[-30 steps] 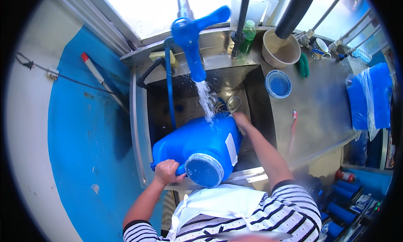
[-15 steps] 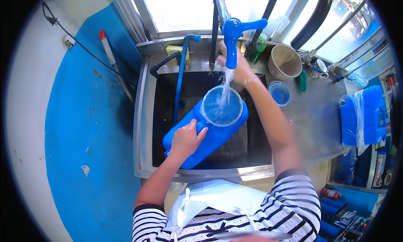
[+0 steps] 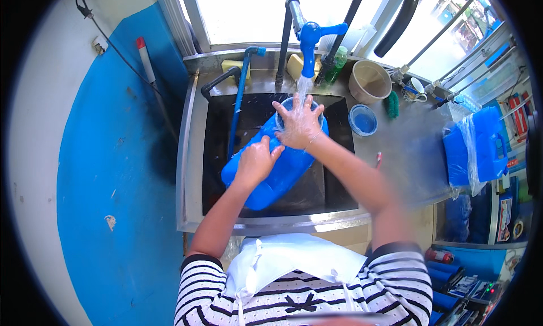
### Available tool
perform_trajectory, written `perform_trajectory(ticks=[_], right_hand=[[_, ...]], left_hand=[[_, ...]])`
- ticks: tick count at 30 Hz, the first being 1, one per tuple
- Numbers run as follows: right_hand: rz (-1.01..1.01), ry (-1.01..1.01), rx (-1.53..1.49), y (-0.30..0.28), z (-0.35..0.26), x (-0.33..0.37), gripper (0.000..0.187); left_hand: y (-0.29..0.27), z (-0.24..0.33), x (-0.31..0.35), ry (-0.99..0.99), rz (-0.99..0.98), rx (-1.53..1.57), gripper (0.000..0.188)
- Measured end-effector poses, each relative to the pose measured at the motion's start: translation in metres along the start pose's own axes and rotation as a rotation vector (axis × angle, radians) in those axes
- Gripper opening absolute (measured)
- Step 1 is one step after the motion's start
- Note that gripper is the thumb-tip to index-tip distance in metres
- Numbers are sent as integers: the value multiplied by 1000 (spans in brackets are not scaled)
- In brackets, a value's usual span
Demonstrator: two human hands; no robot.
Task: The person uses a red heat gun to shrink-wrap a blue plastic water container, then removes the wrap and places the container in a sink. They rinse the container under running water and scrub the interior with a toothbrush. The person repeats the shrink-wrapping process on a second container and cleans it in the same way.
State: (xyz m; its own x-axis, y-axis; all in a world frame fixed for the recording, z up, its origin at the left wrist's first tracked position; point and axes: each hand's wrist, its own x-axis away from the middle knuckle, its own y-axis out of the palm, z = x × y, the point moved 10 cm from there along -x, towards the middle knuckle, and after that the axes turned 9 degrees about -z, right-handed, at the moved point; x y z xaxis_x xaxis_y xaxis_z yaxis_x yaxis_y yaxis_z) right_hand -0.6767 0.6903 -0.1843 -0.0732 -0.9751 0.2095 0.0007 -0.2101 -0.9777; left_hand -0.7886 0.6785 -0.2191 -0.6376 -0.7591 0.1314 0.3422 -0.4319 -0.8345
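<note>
A blue plastic water jug (image 3: 283, 182) lies tilted in the dark sink basin (image 3: 218, 156), its wide round mouth turned up toward the blue-handled faucet (image 3: 309, 49). My left hand (image 3: 257, 162) is closed round the jug's handle. Over the mouth, my right hand (image 3: 300, 125) is spread with fingers apart, touching or just above the rim; I cannot tell which. Running water (image 3: 304, 87) falls from the faucet onto the back of that hand and splashes. The hand hides most of the opening.
On the right counter stand a beige bucket (image 3: 370, 83), a round blue cap (image 3: 362, 120), a green brush (image 3: 391, 104) and a bagged blue jug (image 3: 475, 148). A green bottle (image 3: 338, 60) and yellow sponges (image 3: 236, 67) sit behind the basin. A blue pipe (image 3: 237, 108) rises at the basin's left.
My right hand has come from beside the faucet down over the jug's mouth, into the stream. My left hand keeps its hold on the handle.
</note>
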Motion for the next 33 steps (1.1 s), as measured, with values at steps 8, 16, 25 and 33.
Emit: perform_trajectory(ticks=[8, 16, 25, 33], right_hand=[[-408, -825, 271, 20, -43, 19, 81], [-206, -159, 131, -6, -32, 7, 90], [-363, -835, 276, 15, -69, 48, 91], [-454, -368, 172, -3, -30, 5, 95]], left_hand=[[-14, -27, -5, 262, -144, -71, 46], [-11, -28, -4, 221, -82, -30, 44], [-14, -31, -13, 408, -221, -125, 45], [-9, -26, -15, 195, -160, -30, 46]])
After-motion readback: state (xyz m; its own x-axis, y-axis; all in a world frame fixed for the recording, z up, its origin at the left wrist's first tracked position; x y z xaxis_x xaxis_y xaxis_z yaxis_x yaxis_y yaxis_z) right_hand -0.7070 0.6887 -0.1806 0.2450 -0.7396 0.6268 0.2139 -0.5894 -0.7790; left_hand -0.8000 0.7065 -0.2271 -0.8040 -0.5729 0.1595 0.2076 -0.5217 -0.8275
